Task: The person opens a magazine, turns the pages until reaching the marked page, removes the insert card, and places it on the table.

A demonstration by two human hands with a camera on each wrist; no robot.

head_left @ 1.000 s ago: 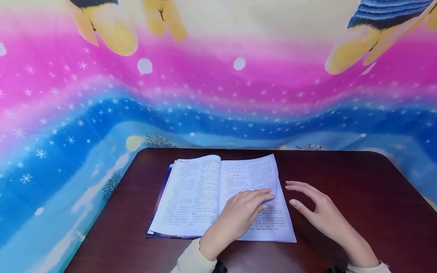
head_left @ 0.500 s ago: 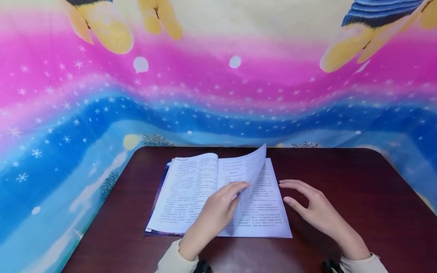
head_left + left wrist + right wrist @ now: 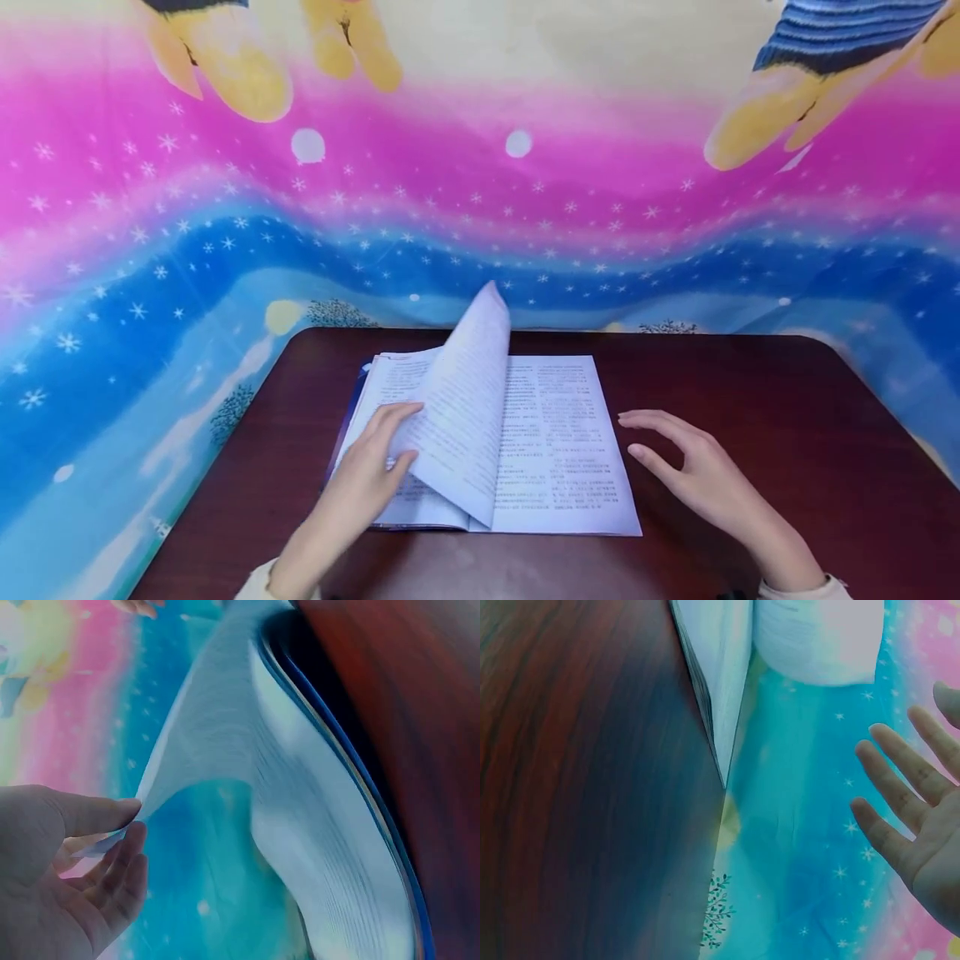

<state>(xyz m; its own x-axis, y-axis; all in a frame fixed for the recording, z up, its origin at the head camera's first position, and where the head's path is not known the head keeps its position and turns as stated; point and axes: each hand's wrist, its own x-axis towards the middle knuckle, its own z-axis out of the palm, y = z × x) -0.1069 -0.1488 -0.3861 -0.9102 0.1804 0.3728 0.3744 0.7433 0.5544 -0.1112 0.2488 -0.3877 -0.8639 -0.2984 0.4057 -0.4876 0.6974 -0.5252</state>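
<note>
An open magazine (image 3: 562,450) with printed pages lies on the dark wooden table. One page (image 3: 465,400) stands lifted and curls over toward the left half. My left hand (image 3: 375,458) pinches that page by its edge; in the left wrist view the thumb and fingers of the left hand (image 3: 82,862) close on the page (image 3: 202,742). To the right of the magazine, my right hand (image 3: 701,467) hovers with fingers relaxed and holds nothing. The right wrist view has the right hand (image 3: 922,810) with its fingers spread, apart from the magazine (image 3: 724,690).
The reddish-brown table (image 3: 787,400) has rounded far corners. Behind it hangs a colourful cloth backdrop (image 3: 420,183) with snowflakes in pink and blue bands. The magazine's dark blue cover edge (image 3: 348,425) shows at its left side.
My left hand has moved left across the magazine, and the page has gone from lying on the right half to standing up and folding leftward. The right hand has barely moved.
</note>
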